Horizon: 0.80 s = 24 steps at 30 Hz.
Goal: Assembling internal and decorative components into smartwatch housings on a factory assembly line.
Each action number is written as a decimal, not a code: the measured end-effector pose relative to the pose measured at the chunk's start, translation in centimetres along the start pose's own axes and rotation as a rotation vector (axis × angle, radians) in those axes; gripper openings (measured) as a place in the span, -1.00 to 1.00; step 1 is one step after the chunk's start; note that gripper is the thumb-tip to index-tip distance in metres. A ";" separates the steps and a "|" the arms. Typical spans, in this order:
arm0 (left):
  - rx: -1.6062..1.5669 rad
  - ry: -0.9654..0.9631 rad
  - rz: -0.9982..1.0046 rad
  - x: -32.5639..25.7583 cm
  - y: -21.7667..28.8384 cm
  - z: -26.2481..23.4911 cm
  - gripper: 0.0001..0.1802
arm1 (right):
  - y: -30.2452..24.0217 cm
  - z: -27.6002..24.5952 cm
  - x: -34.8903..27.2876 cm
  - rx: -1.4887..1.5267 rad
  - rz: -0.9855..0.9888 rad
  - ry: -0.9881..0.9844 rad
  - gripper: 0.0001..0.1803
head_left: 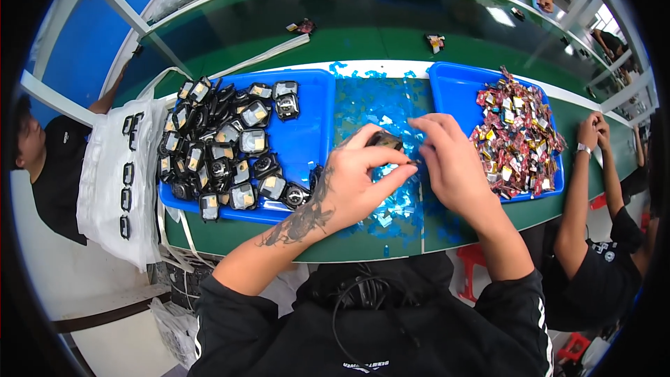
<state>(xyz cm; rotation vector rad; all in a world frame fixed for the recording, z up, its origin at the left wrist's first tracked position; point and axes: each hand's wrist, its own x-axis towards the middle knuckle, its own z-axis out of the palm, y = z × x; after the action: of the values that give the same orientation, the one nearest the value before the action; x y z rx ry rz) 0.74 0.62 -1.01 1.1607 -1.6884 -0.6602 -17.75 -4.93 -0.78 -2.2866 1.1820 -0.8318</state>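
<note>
Holding a small black watch case [385, 141] in my left grip [356, 178], I have it above blue film scraps [392, 215] on the green bench [363, 246]; my right grip [455, 171] hangs just beside it, fingers curled and slightly parted.

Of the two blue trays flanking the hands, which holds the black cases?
The left tray, heaped with black cases; the right tray holds small red-and-white parts instead.
</note>
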 end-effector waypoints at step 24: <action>-0.505 0.044 -0.369 0.2 -0.4 0.2 -0.84 | -2.6 0.7 -0.1 0.651 0.069 0.170 -0.85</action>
<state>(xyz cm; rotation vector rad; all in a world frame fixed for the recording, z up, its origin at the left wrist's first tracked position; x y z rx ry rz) 0.74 0.27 -1.36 1.1068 -1.1752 -1.2012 -15.85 -3.37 0.30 -1.6618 0.8747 -1.1932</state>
